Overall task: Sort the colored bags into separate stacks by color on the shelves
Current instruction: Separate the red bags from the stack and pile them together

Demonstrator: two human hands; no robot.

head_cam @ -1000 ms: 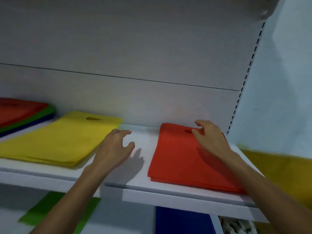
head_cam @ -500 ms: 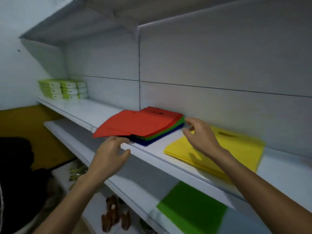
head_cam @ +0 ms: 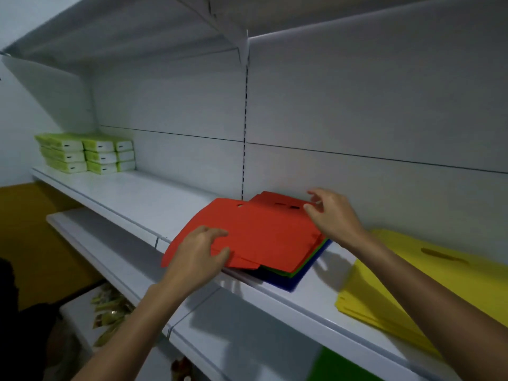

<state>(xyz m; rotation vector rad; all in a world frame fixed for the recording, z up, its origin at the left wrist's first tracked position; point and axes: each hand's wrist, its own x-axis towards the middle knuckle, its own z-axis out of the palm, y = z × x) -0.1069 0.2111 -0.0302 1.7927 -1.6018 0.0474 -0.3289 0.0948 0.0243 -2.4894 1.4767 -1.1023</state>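
A mixed pile lies on the white shelf (head_cam: 154,204): red bags (head_cam: 264,235) on top, green bags (head_cam: 310,266) under them, blue bags (head_cam: 299,279) at the bottom. My left hand (head_cam: 196,254) grips the near left corner of the top red bags, thumb on top. My right hand (head_cam: 330,215) pinches the far right corner of the red bags by the handle slots. A yellow stack (head_cam: 406,273) lies to the right on the same shelf, partly behind my right forearm.
Green-and-white boxes (head_cam: 85,154) are stacked at the shelf's far left. A lower shelf (head_cam: 247,334) juts out below, with a green bag (head_cam: 341,369) on it at the bottom edge. Packaged goods (head_cam: 107,309) sit lower left. Another shelf hangs overhead.
The view swung left from the red stack at the shelf's right end to the mixed pile. Both hands left that stack and took hold of the pile's top red bags.
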